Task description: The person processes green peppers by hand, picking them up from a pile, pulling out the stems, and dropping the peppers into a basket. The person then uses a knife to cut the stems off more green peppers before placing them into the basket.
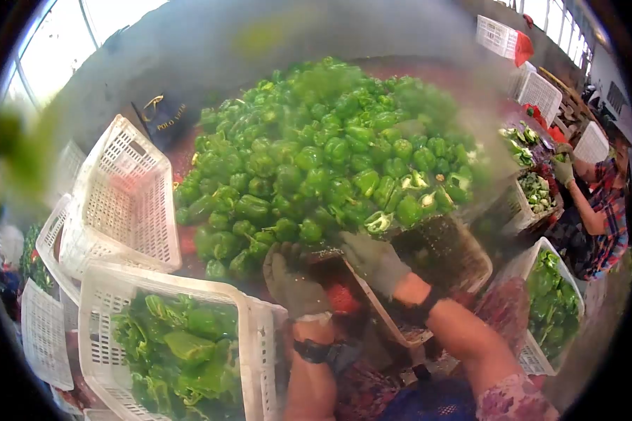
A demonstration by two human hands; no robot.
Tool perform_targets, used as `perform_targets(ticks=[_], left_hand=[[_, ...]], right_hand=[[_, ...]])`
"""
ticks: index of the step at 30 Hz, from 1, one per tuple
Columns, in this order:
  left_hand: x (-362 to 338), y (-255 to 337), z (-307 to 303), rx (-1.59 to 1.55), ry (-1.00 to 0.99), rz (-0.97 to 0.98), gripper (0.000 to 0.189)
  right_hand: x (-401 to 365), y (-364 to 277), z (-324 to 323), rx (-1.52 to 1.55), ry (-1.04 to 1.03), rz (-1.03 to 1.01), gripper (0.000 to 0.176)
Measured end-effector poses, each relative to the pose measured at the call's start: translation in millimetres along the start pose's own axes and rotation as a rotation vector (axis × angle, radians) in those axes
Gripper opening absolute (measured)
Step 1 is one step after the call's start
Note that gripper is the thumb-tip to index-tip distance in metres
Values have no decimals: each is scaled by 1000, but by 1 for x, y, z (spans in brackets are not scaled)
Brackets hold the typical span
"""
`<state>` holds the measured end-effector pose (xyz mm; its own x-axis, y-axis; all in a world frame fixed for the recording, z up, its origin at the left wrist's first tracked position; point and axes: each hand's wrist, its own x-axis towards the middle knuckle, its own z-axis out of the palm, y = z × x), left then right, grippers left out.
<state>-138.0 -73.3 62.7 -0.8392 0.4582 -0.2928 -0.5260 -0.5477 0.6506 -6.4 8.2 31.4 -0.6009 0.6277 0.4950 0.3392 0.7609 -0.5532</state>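
Note:
A large heap of green bell peppers [316, 158] lies in front of me. My left hand [293, 284], in a grey-green glove, is at the heap's near edge, fingers stretched upward beside the closest peppers. No item shows in it. My right hand [376, 261], gloved alike, reaches over the rim of a brown crate [470, 256], its fingers extended up and left toward the peppers. Its fingertips are blurred, and nothing shows clearly in them. Cut peppers with pale insides [379, 222] lie just beyond the right hand. Something red [342, 298] shows low between my wrists.
At left, a white crate [249, 337] holds cut green peppers; a tilted white crate [119, 203] stands behind it near a dark bag [163, 121]. At right, another crate [534, 351] holds green pieces. A co-worker in a checked shirt [609, 217] sits there. Smears blur the view.

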Motion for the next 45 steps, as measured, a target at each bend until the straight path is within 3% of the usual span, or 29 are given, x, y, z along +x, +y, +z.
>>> perform_targets(ticks=[1, 4, 11, 14, 17, 20, 23, 24, 26, 27, 30, 32, 35, 37, 39, 42, 44, 45], left_hand=[[3, 0, -1, -2, 4, 0, 28], [11, -7, -4, -13, 57, 10, 24], [11, -12, -8, -62, 13, 15, 23], [9, -9, -5, -49, 19, 0, 26], [3, -4, 1, -44, 42, -11, 25], [-1, -3, 1, -28, 3, 45, 27], [21, -12, -22, 64, -5, 113, 26], [20, -11, -20, 68, 42, 116, 28], [14, -7, -12, 71, 138, 128, 31], [12, -7, -11, 69, 134, 139, 32], [4, -6, -5, 55, 103, 136, 33], [-7, -2, 4, 27, 62, 88, 34], [-17, 2, 16, 63, 61, 74, 36], [-13, 4, 16, 74, 75, 75, 37], [-1, -1, 4, 87, 66, 107, 38], [0, -5, 0, 18, 40, 76, 39], [-5, -9, 2, 16, 35, 66, 35], [-2, -13, 0, -2, 26, 48, 34]], right_hand=[[-5, 16, 4, 30, -171, 63, 19], [-2, 33, 12, -146, -435, 264, 25], [-25, 15, -2, 127, -267, 409, 29], [-24, 6, -15, 265, -290, 571, 33], [-23, 5, -20, 272, -97, 512, 37], [-14, 1, -19, 363, -69, 596, 38], [-17, 16, 1, 115, -91, 205, 39], [-14, 9, 4, 235, -101, 309, 39], [1, -16, 6, 477, -124, 506, 39], [11, -22, 5, 622, -239, 663, 39], [49, -16, 40, 599, -138, 478, 41], [91, -39, 39, 763, -98, 474, 42], [141, -5, 97, 888, -1, 498, 46], [125, 44, 147, 451, 65, 250, 47], [113, 20, 98, 301, -163, 341, 48], [72, 35, 121, 134, -258, 381, 42], [53, 26, 127, -72, -133, 192, 35], [52, 28, 139, -182, -89, 195, 20]])
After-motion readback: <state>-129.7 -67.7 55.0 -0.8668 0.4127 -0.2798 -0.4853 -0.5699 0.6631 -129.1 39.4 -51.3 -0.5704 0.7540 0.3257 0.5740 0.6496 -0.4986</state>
